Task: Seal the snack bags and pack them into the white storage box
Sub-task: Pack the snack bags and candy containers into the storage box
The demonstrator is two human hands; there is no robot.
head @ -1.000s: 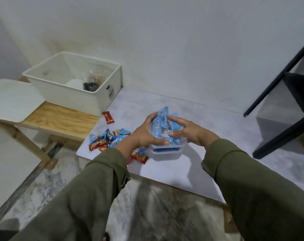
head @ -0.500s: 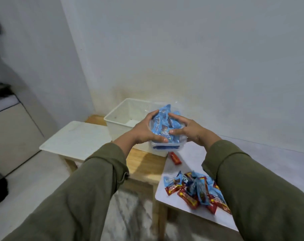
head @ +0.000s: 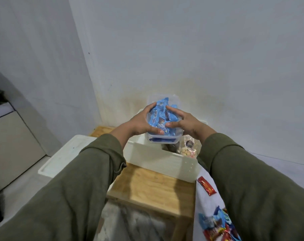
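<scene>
A: Where is the tub [head: 165,138] now?

B: It is in the air, above the white box [head: 158,160]; it is clear plastic and full of blue packets [head: 162,115]; some packets stand higher than its rim.

A: And who holds it?

B: Both hands; the left hand [head: 140,121] grasps the left side, fingers curled over the top and the thumb along the front wall; the right hand [head: 184,121] grasps the right side, its fingertips pressing on the packets, the thumb on the front.

A: Is there something inside the box?

B: Yes; a clear bag [head: 188,148] with small pale round snacks stands in the right part, just below the tub; next to it is something dark, perhaps another bag, but the view is too poor to be sure.

A: On what does the box stand?

B: On a wooden table [head: 153,186], against the wall; to the left lies a white lid [head: 64,153], flat.

A: And on the right?

B: A white surface [head: 206,204] touches the wooden table; on it lies one red packet [head: 206,186] alone; nearer, at the bottom edge, is a heap [head: 217,226] of blue and red packets, partly hidden by the right sleeve [head: 255,185]; both sleeves are olive green.
</scene>
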